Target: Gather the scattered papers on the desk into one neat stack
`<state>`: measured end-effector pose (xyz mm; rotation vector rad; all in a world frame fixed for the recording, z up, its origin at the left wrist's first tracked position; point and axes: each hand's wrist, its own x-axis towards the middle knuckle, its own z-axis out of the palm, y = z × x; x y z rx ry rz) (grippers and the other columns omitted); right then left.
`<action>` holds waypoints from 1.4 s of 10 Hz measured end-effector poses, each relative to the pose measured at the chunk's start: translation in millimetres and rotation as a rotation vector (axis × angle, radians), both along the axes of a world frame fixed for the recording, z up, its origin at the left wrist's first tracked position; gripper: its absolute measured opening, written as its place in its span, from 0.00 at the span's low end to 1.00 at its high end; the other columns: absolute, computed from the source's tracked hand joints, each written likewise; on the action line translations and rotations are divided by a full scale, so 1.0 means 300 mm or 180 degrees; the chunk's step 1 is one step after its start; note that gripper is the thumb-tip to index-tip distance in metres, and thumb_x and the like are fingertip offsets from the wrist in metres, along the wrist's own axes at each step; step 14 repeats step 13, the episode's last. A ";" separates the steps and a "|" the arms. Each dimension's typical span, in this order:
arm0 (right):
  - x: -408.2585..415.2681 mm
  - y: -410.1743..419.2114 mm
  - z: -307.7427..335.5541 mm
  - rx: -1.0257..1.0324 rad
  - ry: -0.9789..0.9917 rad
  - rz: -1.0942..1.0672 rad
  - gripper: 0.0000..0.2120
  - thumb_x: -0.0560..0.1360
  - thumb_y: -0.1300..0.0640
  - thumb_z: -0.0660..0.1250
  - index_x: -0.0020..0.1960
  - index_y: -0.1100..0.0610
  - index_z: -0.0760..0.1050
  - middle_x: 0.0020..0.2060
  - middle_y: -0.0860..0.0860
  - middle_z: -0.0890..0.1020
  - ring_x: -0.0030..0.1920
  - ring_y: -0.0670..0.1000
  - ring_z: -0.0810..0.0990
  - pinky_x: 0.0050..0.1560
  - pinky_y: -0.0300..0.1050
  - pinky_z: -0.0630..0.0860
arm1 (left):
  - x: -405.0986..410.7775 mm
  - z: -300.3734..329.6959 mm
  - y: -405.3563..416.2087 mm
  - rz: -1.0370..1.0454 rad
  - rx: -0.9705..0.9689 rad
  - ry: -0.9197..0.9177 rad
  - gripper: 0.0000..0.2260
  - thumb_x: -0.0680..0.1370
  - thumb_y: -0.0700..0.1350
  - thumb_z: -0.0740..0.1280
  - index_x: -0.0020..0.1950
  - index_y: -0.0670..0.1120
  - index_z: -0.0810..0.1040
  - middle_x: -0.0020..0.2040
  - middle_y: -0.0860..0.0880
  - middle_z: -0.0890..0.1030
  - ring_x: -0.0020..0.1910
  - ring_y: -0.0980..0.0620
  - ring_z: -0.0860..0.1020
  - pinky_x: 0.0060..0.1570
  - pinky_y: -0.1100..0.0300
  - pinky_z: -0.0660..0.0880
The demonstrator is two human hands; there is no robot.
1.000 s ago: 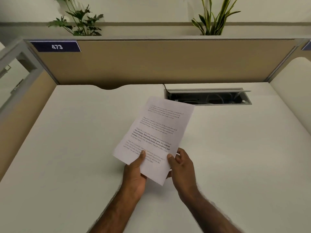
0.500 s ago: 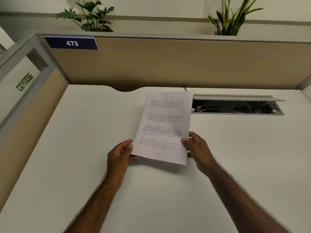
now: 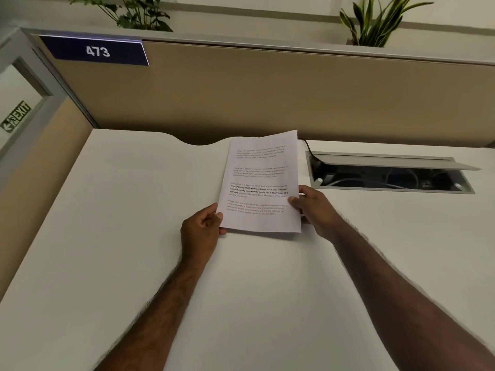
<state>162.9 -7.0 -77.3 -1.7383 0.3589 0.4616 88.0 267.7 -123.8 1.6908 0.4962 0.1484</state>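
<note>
Both hands pinch the stack of papers (image 3: 261, 183) near the desk's (image 3: 134, 236) back edge: left hand (image 3: 201, 231) gripping the lower left corner, right hand (image 3: 316, 207) clamping the right edge. It rests low, seemingly touching the desk. If either pinch loosens, sheets could fan out or slide toward the open cable tray (image 3: 388, 172) just beside. The partition label (image 3: 97, 51) reads "473"; a sign (image 3: 16, 117) says "EXIT".
</note>
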 end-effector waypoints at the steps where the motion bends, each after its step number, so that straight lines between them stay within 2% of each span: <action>1: 0.049 0.007 -0.014 -0.0128 0.0083 0.0044 0.13 0.86 0.62 0.66 0.70 0.60 0.79 0.60 0.58 0.89 0.58 0.63 0.89 0.58 0.64 0.87 | 0.020 -0.012 -0.006 0.0030 0.0060 -0.0036 0.16 0.80 0.38 0.73 0.68 0.40 0.82 0.55 0.43 0.88 0.30 0.56 0.86 0.34 0.68 0.81; 3: 0.095 0.017 -0.015 -0.0292 0.0268 0.0128 0.14 0.86 0.61 0.66 0.71 0.60 0.78 0.63 0.58 0.88 0.60 0.63 0.88 0.61 0.62 0.86 | 0.027 -0.022 -0.005 0.0059 0.0109 -0.0007 0.16 0.80 0.37 0.73 0.68 0.39 0.82 0.55 0.41 0.88 0.29 0.57 0.86 0.33 0.70 0.80; 5: 0.111 0.014 0.002 -0.0324 0.0278 0.0197 0.13 0.86 0.60 0.66 0.70 0.60 0.77 0.62 0.57 0.87 0.55 0.57 0.88 0.44 0.49 0.85 | 0.032 -0.013 -0.017 0.0105 0.0189 0.0028 0.16 0.80 0.37 0.73 0.68 0.40 0.82 0.55 0.42 0.88 0.29 0.58 0.85 0.36 0.65 0.83; 6: 0.124 0.017 0.009 -0.0391 0.0267 0.0197 0.12 0.86 0.59 0.67 0.69 0.58 0.78 0.60 0.54 0.87 0.51 0.53 0.88 0.41 0.47 0.84 | 0.034 0.007 -0.021 0.0106 0.0224 0.0091 0.15 0.80 0.38 0.73 0.67 0.41 0.83 0.49 0.48 0.88 0.30 0.58 0.86 0.37 0.64 0.84; 7: 0.118 0.018 0.017 -0.0473 0.0238 0.0225 0.08 0.86 0.56 0.67 0.65 0.53 0.78 0.53 0.49 0.88 0.47 0.50 0.88 0.32 0.40 0.83 | 0.034 0.025 -0.017 0.0070 0.0257 0.0213 0.13 0.80 0.41 0.73 0.64 0.42 0.85 0.44 0.57 0.87 0.31 0.57 0.87 0.37 0.67 0.82; 8: 0.092 0.007 0.025 -0.0530 0.0138 0.0216 0.08 0.85 0.52 0.69 0.62 0.53 0.79 0.49 0.48 0.89 0.43 0.49 0.89 0.28 0.39 0.83 | 0.028 0.041 -0.012 0.0048 0.0375 0.0307 0.11 0.79 0.44 0.74 0.60 0.43 0.86 0.39 0.63 0.85 0.31 0.57 0.87 0.37 0.67 0.82; 9: 0.055 -0.009 0.030 -0.0517 0.0062 0.0042 0.16 0.84 0.48 0.70 0.65 0.58 0.80 0.51 0.54 0.89 0.44 0.55 0.90 0.31 0.43 0.84 | 0.009 0.061 0.001 -0.0024 0.0728 0.0350 0.10 0.79 0.49 0.73 0.52 0.42 0.87 0.38 0.58 0.87 0.37 0.48 0.88 0.49 0.50 0.86; 10: 0.004 -0.023 0.028 -0.0506 0.0018 -0.0322 0.19 0.84 0.46 0.71 0.64 0.61 0.81 0.52 0.58 0.87 0.47 0.59 0.89 0.43 0.53 0.88 | -0.020 0.073 0.019 -0.0085 0.1150 0.0361 0.15 0.79 0.53 0.71 0.47 0.41 0.86 0.39 0.46 0.88 0.42 0.42 0.86 0.51 0.48 0.84; 11: -0.075 -0.053 0.044 -0.0567 -0.0131 -0.0639 0.18 0.83 0.47 0.72 0.61 0.62 0.83 0.49 0.59 0.86 0.46 0.58 0.85 0.51 0.57 0.87 | -0.066 0.100 0.027 -0.0138 0.1312 0.0342 0.17 0.79 0.52 0.71 0.40 0.40 0.83 0.34 0.45 0.85 0.38 0.40 0.84 0.46 0.49 0.82; 12: -0.157 -0.072 0.063 -0.0772 -0.0292 -0.0631 0.17 0.82 0.47 0.72 0.60 0.61 0.83 0.53 0.58 0.88 0.52 0.62 0.87 0.54 0.57 0.85 | -0.120 0.138 0.011 -0.0106 0.1506 0.0234 0.17 0.80 0.50 0.72 0.36 0.41 0.79 0.31 0.47 0.83 0.35 0.40 0.81 0.39 0.57 0.75; 13: -0.241 -0.077 0.123 -0.1305 -0.0527 -0.0497 0.20 0.83 0.45 0.71 0.65 0.59 0.83 0.61 0.57 0.88 0.61 0.59 0.85 0.61 0.50 0.79 | -0.182 0.184 -0.037 0.0074 0.1609 0.0207 0.13 0.80 0.49 0.73 0.44 0.40 0.85 0.39 0.45 0.87 0.42 0.42 0.84 0.44 0.60 0.72; 14: -0.241 -0.077 0.123 -0.1305 -0.0527 -0.0497 0.20 0.83 0.45 0.71 0.65 0.59 0.83 0.61 0.57 0.88 0.61 0.59 0.85 0.61 0.50 0.79 | -0.182 0.184 -0.037 0.0074 0.1609 0.0207 0.13 0.80 0.49 0.73 0.44 0.40 0.85 0.39 0.45 0.87 0.42 0.42 0.84 0.44 0.60 0.72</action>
